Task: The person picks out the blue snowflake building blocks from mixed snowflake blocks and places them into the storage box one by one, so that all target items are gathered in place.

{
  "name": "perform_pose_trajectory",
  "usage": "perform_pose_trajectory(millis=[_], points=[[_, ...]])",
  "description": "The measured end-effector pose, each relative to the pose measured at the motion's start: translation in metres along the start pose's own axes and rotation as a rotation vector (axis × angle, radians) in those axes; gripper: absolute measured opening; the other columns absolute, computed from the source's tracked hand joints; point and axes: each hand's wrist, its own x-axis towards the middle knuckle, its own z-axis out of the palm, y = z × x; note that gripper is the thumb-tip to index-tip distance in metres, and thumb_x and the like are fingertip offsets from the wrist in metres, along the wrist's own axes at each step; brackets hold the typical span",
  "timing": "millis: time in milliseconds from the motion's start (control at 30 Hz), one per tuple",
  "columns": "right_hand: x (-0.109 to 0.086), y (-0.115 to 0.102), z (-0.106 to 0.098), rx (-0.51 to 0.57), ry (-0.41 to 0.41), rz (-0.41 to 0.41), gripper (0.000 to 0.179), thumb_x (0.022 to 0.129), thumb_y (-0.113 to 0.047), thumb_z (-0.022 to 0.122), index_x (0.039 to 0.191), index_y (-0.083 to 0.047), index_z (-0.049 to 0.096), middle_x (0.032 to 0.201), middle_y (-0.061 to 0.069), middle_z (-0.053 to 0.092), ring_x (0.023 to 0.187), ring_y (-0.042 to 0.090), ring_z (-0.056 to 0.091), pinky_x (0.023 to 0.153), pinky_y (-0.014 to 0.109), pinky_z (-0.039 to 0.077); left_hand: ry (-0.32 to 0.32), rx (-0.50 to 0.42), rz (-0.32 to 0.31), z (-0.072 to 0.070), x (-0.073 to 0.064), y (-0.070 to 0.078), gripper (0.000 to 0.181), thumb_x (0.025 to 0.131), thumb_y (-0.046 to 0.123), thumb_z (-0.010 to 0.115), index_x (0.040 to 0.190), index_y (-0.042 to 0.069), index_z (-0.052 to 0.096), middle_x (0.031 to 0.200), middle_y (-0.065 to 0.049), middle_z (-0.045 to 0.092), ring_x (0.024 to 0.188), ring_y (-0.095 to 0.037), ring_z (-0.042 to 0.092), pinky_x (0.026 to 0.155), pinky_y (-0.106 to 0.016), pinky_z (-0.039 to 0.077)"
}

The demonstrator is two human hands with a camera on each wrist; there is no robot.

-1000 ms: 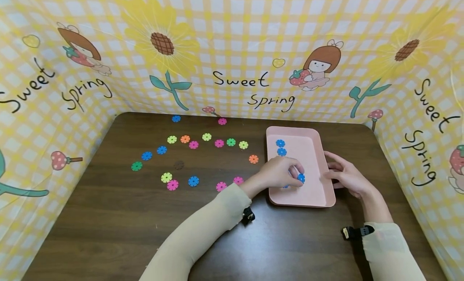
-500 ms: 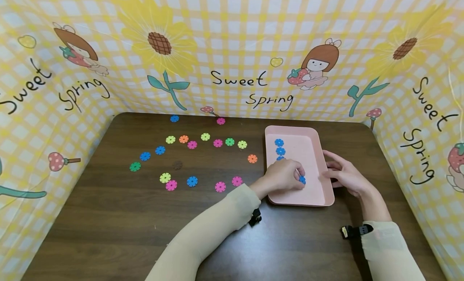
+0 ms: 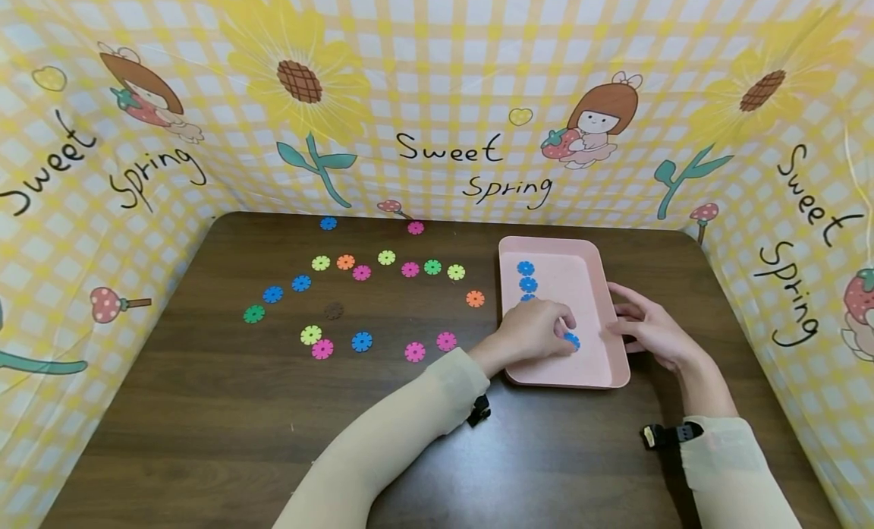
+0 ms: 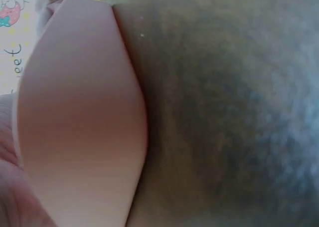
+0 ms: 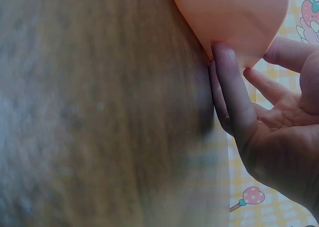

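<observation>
My left hand (image 3: 536,330) reaches over the near part of a pink tray (image 3: 601,286). Its thumb and fingertips pinch a blue notched plastic disc (image 3: 573,341) low over the tray floor; whether the disc touches the floor is hard to tell. Along the tray's left side, blue discs (image 3: 528,284) form a column that partly disappears beneath this hand. My right hand (image 3: 652,332) rests against the tray's right outer wall, its fingers fairly straight. In the right wrist view, the thumb and fingertips (image 5: 227,57) touch the pink wall. The left wrist view shows mostly the tray's outer wall (image 4: 84,107).
Loose notched discs in several colours, such as an orange disc (image 3: 475,299), a pink disc (image 3: 415,352) and a dark brown disc (image 3: 334,311), lie left of the tray on the brown wooden table (image 3: 171,407). A yellow checked cloth (image 3: 437,73) encloses the table's back and sides.
My left hand has shifted slightly right within the tray. The blue disc at its fingertips now lies flatter and shows more of its face. My right hand keeps its place on the tray.
</observation>
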Motion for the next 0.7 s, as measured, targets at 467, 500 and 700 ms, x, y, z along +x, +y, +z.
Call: perform_pose_trajectory(millis=[467, 500, 700], points=[[-0.001, -0.001, 0.000, -0.021, 0.003, 0.010, 0.081, 0.101, -0.008, 0.065, 0.167, -0.014, 0.018, 0.148, 0.038, 0.042, 0.099, 0.021, 0.070, 0.075, 0.045, 0.061, 0.071, -0.067, 0.038, -0.035, -0.035, -0.001, 0.036, 0.089, 0.039, 0.084, 0.116, 0.018, 0.074, 0.073, 0.021, 0.062, 0.065, 0.000, 0.058, 0.057, -0.023, 0.048], [-0.001, -0.001, 0.000, -0.023, 0.004, 0.012, 0.081, 0.101, -0.008, 0.065, 0.167, -0.014, 0.018, 0.148, 0.038, 0.042, 0.099, 0.020, 0.070, 0.075, 0.045, 0.061, 0.075, -0.074, 0.035, -0.039, -0.039, -0.002, 0.036, 0.089, 0.038, 0.084, 0.116, 0.017, 0.074, 0.073, 0.021, 0.062, 0.065, 0.000, 0.058, 0.058, -0.023, 0.048], [-0.001, -0.002, 0.001, -0.030, 0.003, 0.016, 0.082, 0.101, -0.008, 0.065, 0.167, -0.016, 0.017, 0.149, 0.037, 0.042, 0.101, 0.020, 0.069, 0.076, 0.045, 0.061, 0.103, -0.085, 0.010, -0.061, -0.065, -0.014, 0.037, 0.089, 0.038, 0.085, 0.117, 0.016, 0.073, 0.074, 0.020, 0.064, 0.065, 0.000, 0.060, 0.062, -0.025, 0.048]])
